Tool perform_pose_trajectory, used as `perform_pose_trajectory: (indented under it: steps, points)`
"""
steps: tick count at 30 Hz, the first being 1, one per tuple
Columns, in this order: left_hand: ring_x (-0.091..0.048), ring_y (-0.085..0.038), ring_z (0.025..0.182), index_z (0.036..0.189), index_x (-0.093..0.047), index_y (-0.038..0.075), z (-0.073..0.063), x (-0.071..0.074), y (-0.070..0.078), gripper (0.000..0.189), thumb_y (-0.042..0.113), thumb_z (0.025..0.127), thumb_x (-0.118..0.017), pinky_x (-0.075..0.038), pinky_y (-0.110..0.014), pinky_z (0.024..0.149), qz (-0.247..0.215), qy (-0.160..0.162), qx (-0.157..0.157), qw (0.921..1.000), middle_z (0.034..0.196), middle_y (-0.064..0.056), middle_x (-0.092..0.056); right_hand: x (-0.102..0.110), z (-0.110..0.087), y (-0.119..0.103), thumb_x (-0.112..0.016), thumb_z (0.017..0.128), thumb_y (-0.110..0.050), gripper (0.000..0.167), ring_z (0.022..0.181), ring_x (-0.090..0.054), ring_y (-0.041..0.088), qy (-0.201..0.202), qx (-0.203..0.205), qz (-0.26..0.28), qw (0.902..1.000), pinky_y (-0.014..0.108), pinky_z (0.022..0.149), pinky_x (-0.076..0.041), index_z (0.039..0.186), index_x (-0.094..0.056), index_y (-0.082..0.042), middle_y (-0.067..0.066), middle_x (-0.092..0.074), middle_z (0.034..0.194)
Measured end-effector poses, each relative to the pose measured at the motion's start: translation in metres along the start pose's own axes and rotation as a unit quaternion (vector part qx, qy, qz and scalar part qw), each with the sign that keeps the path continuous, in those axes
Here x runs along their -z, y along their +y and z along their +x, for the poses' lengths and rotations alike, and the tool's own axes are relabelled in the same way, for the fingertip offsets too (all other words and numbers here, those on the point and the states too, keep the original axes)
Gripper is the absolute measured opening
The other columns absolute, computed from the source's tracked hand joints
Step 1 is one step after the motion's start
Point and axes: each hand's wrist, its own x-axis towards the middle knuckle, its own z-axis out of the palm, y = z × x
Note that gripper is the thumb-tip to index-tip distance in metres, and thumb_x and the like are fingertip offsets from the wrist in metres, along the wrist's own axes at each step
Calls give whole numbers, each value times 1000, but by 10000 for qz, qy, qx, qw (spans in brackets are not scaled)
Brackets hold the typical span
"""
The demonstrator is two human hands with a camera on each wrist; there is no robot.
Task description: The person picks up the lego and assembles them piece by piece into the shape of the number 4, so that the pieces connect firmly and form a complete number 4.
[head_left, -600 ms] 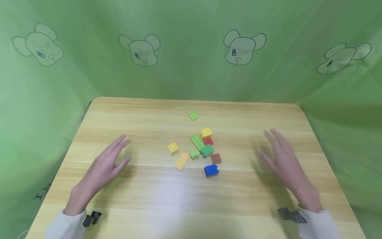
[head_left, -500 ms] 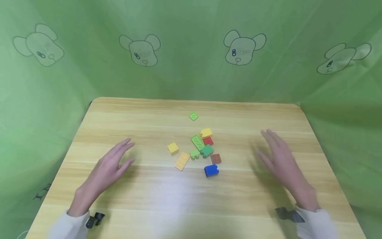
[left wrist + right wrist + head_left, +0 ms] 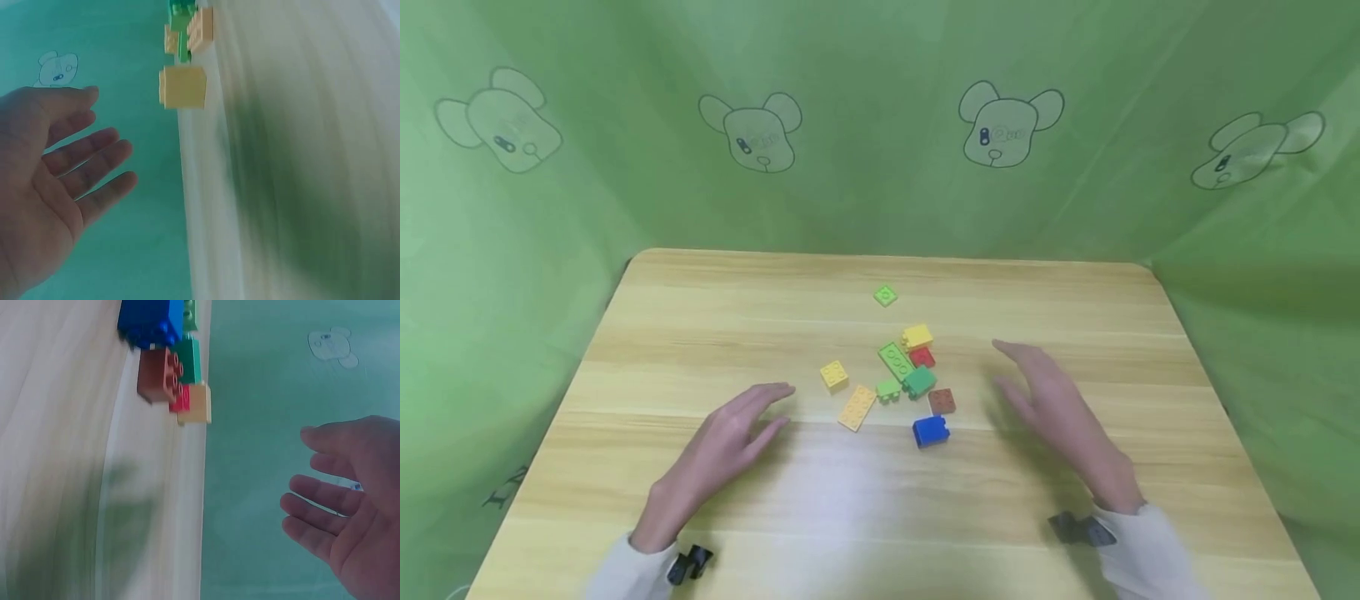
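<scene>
My left hand (image 3: 722,446) hovers over the table to the left of a loose group of toy bricks, its fingers relaxed and holding nothing. Nearest to it are a yellow brick (image 3: 833,377) and a flat orange brick (image 3: 857,408). On the other side, my right hand (image 3: 1060,408) is held above the wood with fingers loosely extended and nothing in them. Closest to that hand lie a brown brick (image 3: 942,402) and a blue brick (image 3: 931,432). Both wrist views show bare palms apart from the bricks.
Between the hands lie a dark green brick (image 3: 919,382), a small light green brick (image 3: 888,390), a long green brick (image 3: 895,362), a red brick (image 3: 922,357) and another yellow brick (image 3: 917,337). A green square plate (image 3: 885,296) lies farther back. Green cloth (image 3: 880,192) surrounds the wooden table (image 3: 737,292).
Both hands have moved inward toward the bricks, the left hand to the right and the right hand to the left. The bricks have stayed in place on the table.
</scene>
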Motion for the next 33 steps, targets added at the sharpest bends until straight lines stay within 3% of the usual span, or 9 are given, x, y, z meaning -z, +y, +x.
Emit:
perform_pose_trajectory:
  steps: [6,15,22,33]
  points:
    - [-69,-32,115,125,-68,-1,5,-22,10,41,-1,86,-80,-59,-42,98,-133,43,-1,9999,125,-18,-70,-17,12,-13,-72,94,2,45,124,-60,42,-154,72,28,9999,58,104,-52,137,-59,7,25,-63,133]
    - [-71,-31,113,121,-72,-1,16,-49,23,34,3,89,-80,-58,-40,99,-19,-125,345,9993,123,-17,-72,-45,35,-34,-69,98,-6,35,120,-66,35,-653,2,94,9978,47,98,-58,132,-65,3,20,-68,129]
    - [-69,-33,116,122,-72,-1,22,-63,31,32,5,91,-78,-57,-42,101,66,-323,360,9988,125,-18,-71,-65,52,-48,-71,98,-8,34,118,-67,35,-1073,-138,51,9941,47,98,-59,129,-66,4,21,-68,127]
    - [-68,-38,117,121,-71,-4,29,-80,38,30,-1,92,-73,-57,-44,101,128,-531,461,9974,128,-23,-69,-94,74,-60,-64,102,-7,29,121,-65,36,-1339,76,-19,9910,47,105,-54,129,-66,4,22,-68,128]
